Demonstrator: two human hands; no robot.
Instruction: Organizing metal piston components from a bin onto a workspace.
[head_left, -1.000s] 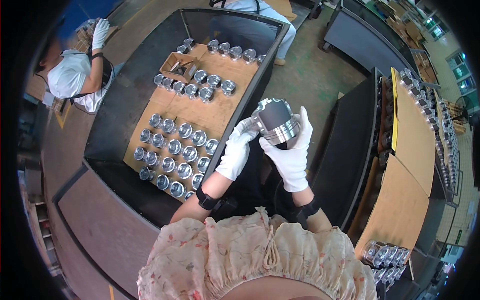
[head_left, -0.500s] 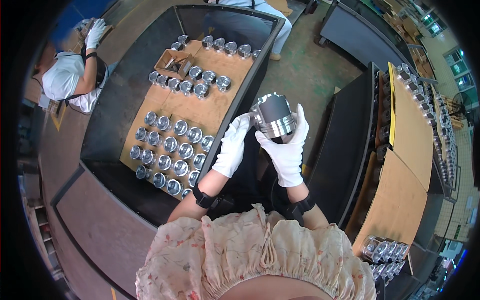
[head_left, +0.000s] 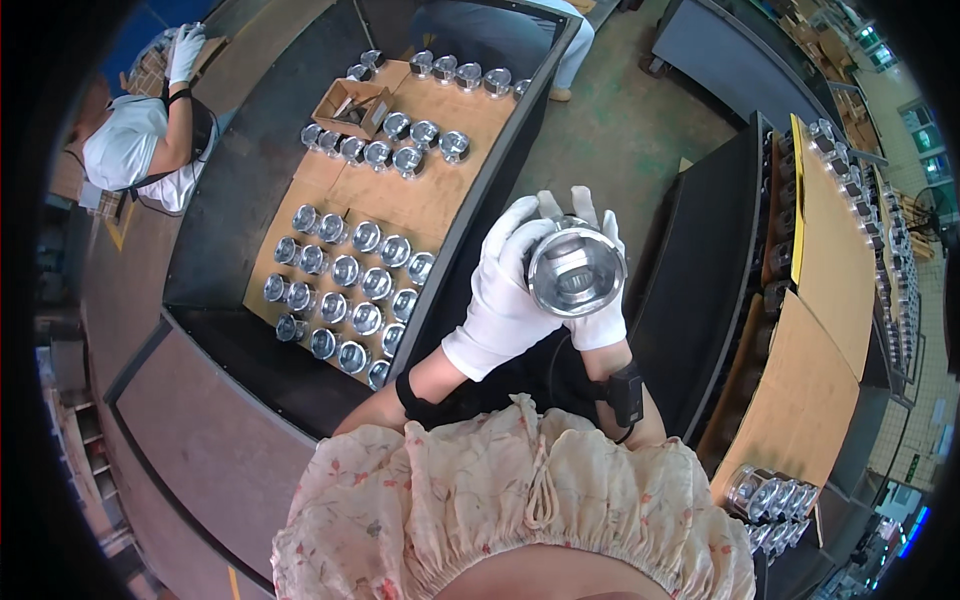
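Note:
A shiny metal engine piston (head_left: 575, 272) is held up in front of me between both hands, its crown with the recessed bowl turned toward the camera. White-gloved, my left hand (head_left: 507, 290) wraps round the piston's left side, fingers over its top left edge. My right hand (head_left: 606, 318), in the same kind of glove, grips it from the right and behind; part of its palm is hidden by the piston. Left of my hands, several similar pistons (head_left: 345, 270) stand in rows on brown cardboard (head_left: 400, 205) inside a dark metal bin (head_left: 475, 190).
A small cardboard box (head_left: 352, 108) with dark items sits among the bin's pistons. On the right, a dark cart (head_left: 665, 280) carries cardboard sheets (head_left: 800, 390) and more pistons (head_left: 770, 497). A co-worker (head_left: 130, 145) is beyond the bin at left; another person's leg (head_left: 575, 60) shows behind it.
The piston has turned from side-on to crown toward the camera and come slightly nearer. My left hand has moved right, from its edge to wrapping round it.

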